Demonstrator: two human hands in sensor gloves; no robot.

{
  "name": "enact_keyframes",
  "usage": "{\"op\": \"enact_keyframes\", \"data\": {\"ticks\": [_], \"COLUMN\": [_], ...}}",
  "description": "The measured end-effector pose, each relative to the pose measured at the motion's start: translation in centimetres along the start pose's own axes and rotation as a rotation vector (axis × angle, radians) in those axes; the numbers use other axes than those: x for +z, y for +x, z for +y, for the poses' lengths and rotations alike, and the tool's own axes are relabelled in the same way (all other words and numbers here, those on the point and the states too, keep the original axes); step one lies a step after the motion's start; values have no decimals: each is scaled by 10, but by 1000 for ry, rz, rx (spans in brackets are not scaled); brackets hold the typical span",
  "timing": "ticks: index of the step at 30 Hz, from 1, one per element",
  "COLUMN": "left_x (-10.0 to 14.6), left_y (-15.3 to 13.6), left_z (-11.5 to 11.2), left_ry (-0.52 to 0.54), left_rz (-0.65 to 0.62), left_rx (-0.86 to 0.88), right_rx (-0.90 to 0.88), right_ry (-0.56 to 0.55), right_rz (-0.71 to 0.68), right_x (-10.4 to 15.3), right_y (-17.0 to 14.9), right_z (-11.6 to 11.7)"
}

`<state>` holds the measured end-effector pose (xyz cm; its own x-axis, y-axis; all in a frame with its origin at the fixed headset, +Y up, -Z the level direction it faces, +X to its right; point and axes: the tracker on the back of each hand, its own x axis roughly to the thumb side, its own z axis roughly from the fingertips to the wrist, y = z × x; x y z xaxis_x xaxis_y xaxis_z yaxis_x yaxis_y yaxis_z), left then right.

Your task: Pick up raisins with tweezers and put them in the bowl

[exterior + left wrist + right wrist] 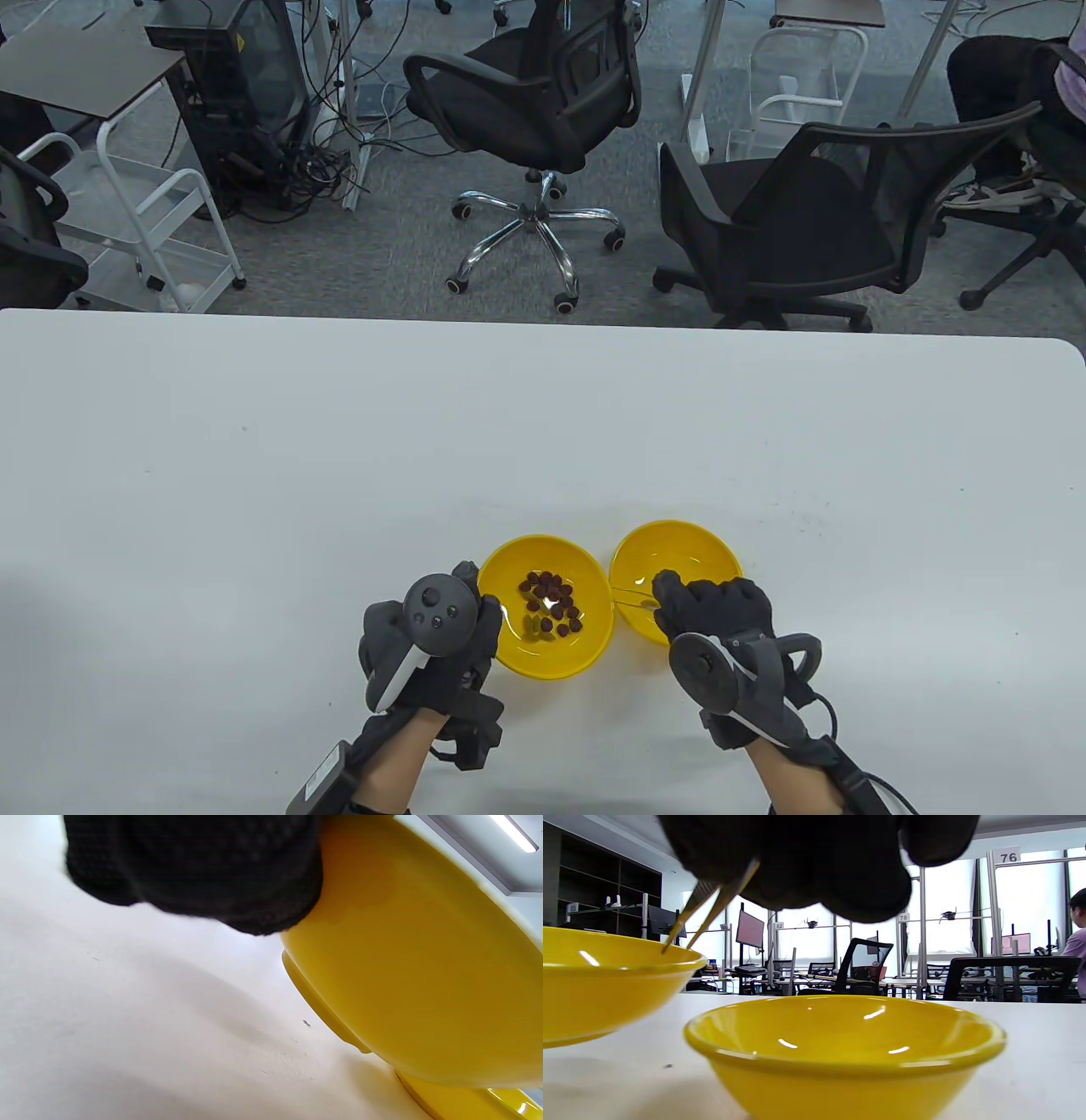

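the right hand [717, 607] pinches the tweezers [632, 596] between closed fingers [840, 878]; the prongs stand a little apart, and i cannot tell whether anything sits between them. in the table view the tweezers run left from the hand over the right bowl [704, 548], tips near that bowl's left rim, toward the left bowl [585, 654]. in the right wrist view the tips [670, 942] hang just above the left bowl's rim.

the raisins [551, 603], dark red with a few greenish ones, lie in a loose heap inside the left bowl, just left of the tweezers' tips.

the left hand [433, 637] rests against the left bowl's outer left wall, its fingertips [237, 891] touching the yellow side; how far it wraps around i cannot tell.

the two bowls stand touching or nearly so on the white table [339, 441].
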<state>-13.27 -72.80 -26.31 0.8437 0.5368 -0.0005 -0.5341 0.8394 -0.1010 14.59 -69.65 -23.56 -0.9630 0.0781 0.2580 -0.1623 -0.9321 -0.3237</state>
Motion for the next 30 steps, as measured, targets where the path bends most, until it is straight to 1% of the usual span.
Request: {"op": "enact_keyframes", "data": {"ticks": [4, 9, 20, 30], "left_x": [1, 2, 3, 4], "left_y": [2, 3, 9, 10], "left_z": [-1, -2, -5, -6], "left_ry": [-1, -5, -13, -13], "left_rz": [-10, -21, -39, -43], "left_rx": [6, 8, 12, 12], "right_rx": [-35, 6, 78, 90], "right_ry": [12, 38, 44, 34], "right_rz": [-85, -155, -184, -187], "right_x": [5, 9, 11, 12], "right_y": [18, 35, 43, 45], "right_z": [2, 7, 11, 11]}}
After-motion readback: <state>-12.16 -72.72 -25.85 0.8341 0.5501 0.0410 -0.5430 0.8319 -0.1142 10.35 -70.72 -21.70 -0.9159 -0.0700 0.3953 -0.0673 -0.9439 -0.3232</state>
